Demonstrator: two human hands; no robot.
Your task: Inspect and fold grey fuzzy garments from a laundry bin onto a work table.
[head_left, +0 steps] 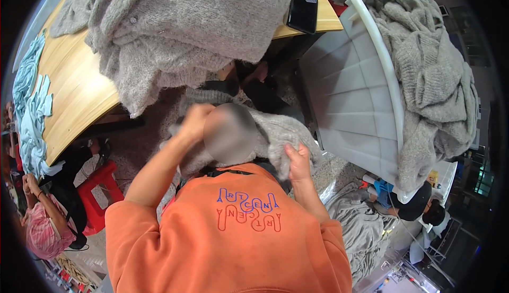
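A grey knit sweater (286, 131) lies bunched across my lap. My left hand (198, 120) is closed in a fist-like grip at the upper left part of the knit, its fingertips hidden. A round blurred patch covers the cloth beside it. With the thumb on top, my right hand (297, 160) pinches the right side of the same sweater. Above my lap, a pile of grey knitwear (185, 17) drapes over the near edge of the wooden table (79, 94).
At the right stands a large grey plastic bin (355, 89), heaped with grey knitwear (424, 70). A black phone (303, 13) lies at the table's corner. Light blue cloths (34, 118) hang off the left edge. A red stool (101, 197) and another person (50, 224) are at the left.
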